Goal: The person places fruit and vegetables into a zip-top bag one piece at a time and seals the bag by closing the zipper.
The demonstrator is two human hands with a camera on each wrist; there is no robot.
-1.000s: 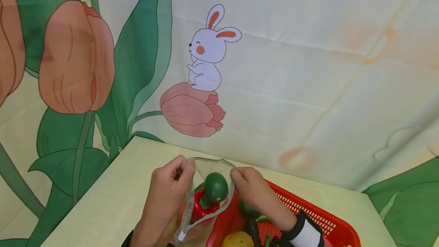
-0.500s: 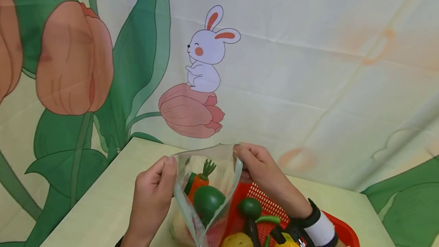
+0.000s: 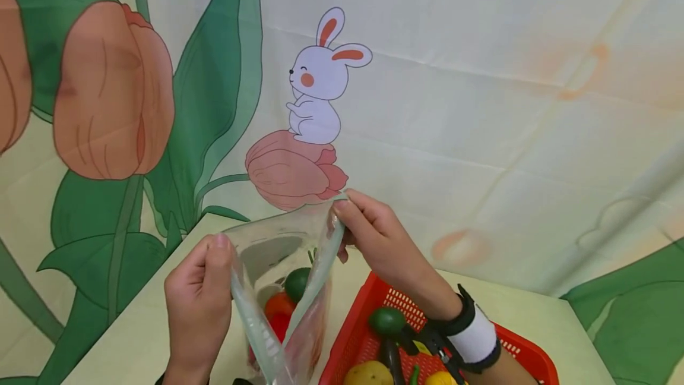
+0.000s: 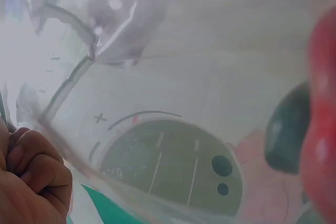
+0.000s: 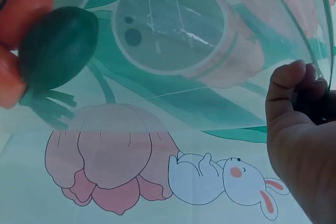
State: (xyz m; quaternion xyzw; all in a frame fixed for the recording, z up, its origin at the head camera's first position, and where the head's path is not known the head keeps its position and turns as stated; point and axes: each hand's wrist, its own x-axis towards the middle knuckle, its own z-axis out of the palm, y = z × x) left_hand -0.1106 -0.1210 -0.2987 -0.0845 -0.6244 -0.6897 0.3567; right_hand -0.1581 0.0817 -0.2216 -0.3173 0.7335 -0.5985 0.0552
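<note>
My left hand [image 3: 200, 290] pinches the left side of the mouth of a clear plastic bag [image 3: 315, 287], thumb uppermost. My right hand [image 3: 374, 224] grips the opposite side, higher up, and the mouth is spread between them. Inside lie a dark green oval vegetable [image 3: 297, 284], a red one [image 3: 279, 319] and an orange one. In the right wrist view, green leafy tops [image 5: 50, 106] poke out beside the green oval [image 5: 59, 48]. The left wrist view shows a glossy red vegetable [image 4: 323, 108] through the film and a printed grey-green oval [image 4: 173, 166] on the bag.
A red perforated basket [image 3: 347, 337] stands right of the bag, under my right forearm. It holds a green round vegetable [image 3: 387, 321], a dark eggplant [image 3: 392, 358], a yellow potato [image 3: 369, 373] and others. A printed cloth [image 3: 454, 135] hangs behind the pale table [image 3: 176, 278].
Both hands have drawn the bag's mouth wider, with the left hand moving left and the right hand rising. The bag has shifted left, and its contents sit lower inside it.
</note>
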